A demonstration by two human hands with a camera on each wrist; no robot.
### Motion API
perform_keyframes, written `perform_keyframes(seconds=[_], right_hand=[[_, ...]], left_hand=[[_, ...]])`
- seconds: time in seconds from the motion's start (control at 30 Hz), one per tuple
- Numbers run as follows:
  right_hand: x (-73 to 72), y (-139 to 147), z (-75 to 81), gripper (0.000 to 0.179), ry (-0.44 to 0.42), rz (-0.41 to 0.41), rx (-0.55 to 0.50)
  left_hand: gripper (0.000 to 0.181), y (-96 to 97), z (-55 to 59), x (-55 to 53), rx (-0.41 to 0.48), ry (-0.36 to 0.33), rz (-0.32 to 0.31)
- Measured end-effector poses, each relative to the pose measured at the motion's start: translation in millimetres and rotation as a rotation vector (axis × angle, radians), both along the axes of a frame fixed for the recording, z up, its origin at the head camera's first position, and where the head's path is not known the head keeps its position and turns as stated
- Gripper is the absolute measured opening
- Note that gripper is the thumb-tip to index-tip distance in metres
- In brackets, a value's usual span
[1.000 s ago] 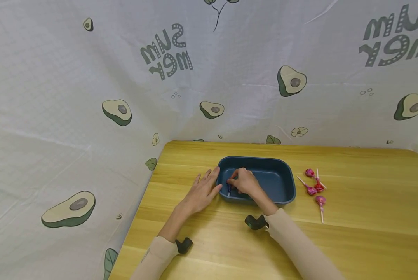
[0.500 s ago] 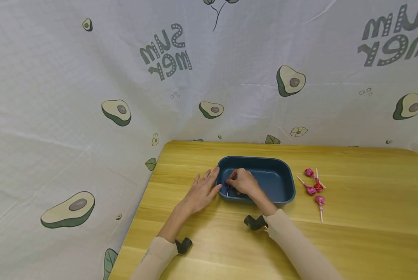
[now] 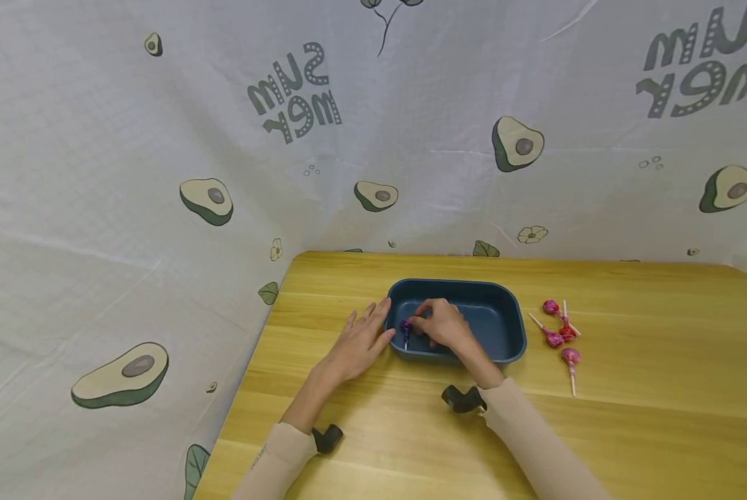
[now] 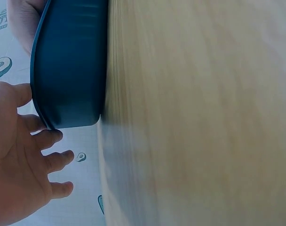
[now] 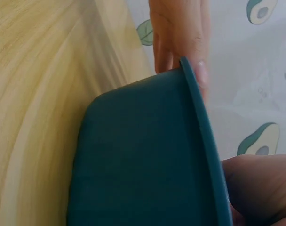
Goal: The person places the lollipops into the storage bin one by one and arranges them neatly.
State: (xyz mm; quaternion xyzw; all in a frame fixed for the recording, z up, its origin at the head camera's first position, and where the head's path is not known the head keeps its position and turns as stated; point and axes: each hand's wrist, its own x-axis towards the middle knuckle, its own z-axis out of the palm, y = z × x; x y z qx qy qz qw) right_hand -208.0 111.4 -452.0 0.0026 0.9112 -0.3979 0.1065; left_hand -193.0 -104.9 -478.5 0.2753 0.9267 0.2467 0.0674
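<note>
left fingers (image 3: 382, 314) spread against the tray (image 3: 489, 326), right fingers (image 3: 419, 321) narrow by purple lollipop (image 3: 405, 325), grip unclear.

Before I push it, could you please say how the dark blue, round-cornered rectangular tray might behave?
The tray probably feels stiff: its wall shows no bowing where the left hand touches it. Low and broad, it seems unlikely to tip. It may slide, as the yellow-brown wooden tabletop looks smooth.
</note>
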Motion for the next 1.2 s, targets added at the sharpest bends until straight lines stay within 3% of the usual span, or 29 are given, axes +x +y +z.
perform_keyframes(seconds=[0.23,0.43,0.57,0.77,1.03,1.2], right_hand=[[6.2,15.1,6.9,0.031,0.029,-0.011,-0.104],[16.1,44.4,20.0,0.034,0.061,-0.019,-0.245],[24.2,72.9,32.6,0.04,0.094,-0.062,-0.308],[36.8,122.6,42.2,0.052,0.098,-0.195,-0.351],[53.6,176.3,21.4,0.057,0.151,-0.386,-0.213],[65.1,195.6,3.7,0.064,0.109,-0.495,-0.148]], left_hand=[[0.067,-1.4,2.0,1.1,0.012,-0.007,0.004],[0.067,-1.5,2.5,1.5,0.015,-0.007,0.006],[0.067,-1.1,1.3,1.0,0.019,0.003,0.006],[0.067,-0.3,-0.1,0.1,0.013,0.006,0.008],[0.067,0.3,0.0,0.7,0.019,0.0,0.005],[0.067,1.5,-0.1,1.1,0.017,-0.003,0.002]])
